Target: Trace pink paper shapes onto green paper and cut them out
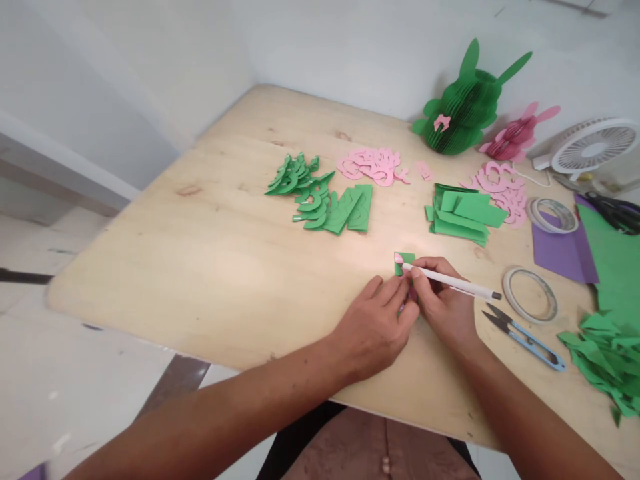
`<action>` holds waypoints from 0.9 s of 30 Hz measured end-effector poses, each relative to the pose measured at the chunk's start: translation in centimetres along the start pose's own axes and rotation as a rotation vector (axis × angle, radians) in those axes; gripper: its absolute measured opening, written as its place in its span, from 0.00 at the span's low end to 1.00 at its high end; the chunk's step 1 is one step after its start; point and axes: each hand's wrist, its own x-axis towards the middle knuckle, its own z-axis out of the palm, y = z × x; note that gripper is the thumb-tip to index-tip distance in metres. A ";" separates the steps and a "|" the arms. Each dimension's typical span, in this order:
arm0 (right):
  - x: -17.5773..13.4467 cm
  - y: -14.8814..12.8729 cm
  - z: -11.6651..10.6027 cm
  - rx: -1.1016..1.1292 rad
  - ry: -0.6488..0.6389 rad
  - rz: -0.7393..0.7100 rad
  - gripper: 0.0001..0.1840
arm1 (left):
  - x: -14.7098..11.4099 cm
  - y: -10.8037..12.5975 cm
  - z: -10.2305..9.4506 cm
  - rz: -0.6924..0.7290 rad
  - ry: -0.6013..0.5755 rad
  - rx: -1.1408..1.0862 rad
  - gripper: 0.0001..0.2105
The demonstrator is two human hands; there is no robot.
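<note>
My right hand (445, 303) is closed around a white pen (457, 283), its tip on a small piece of green paper (410, 258). A small pink piece (399, 259) lies over that paper's upper left corner. My left hand (377, 323) presses the same paper to the table, fingers together and thumb beside the right hand. Both hands hide the paper's lower part. To the right of my right hand lie blue-handled thread snips (530, 343) with their blades apart, and a roll of tape (530, 295).
Green cut-outs (315, 200), pink cut-outs (373, 163) and a stack of green strips (465, 213) lie beyond my hands. At the back stand green (460, 110) and pink (520, 130) paper figures and a white fan (593, 147). Green scraps (607, 363) are at right.
</note>
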 end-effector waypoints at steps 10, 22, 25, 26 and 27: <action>-0.1 0.0 0.0 0.007 0.002 0.008 0.08 | 0.0 0.0 0.0 0.000 -0.002 -0.001 0.10; 0.0 0.2 0.0 -0.012 0.018 -0.008 0.09 | 0.0 0.0 -0.1 -0.004 -0.004 -0.009 0.09; -0.1 0.2 0.0 -0.014 0.019 -0.014 0.08 | 0.0 0.0 0.0 -0.010 -0.004 -0.007 0.09; -0.1 0.2 0.0 -0.015 0.020 -0.016 0.08 | 0.0 0.0 0.0 -0.010 -0.002 -0.008 0.09; -0.1 0.2 0.0 -0.014 0.022 -0.016 0.09 | 0.0 0.0 0.0 -0.010 -0.001 -0.009 0.09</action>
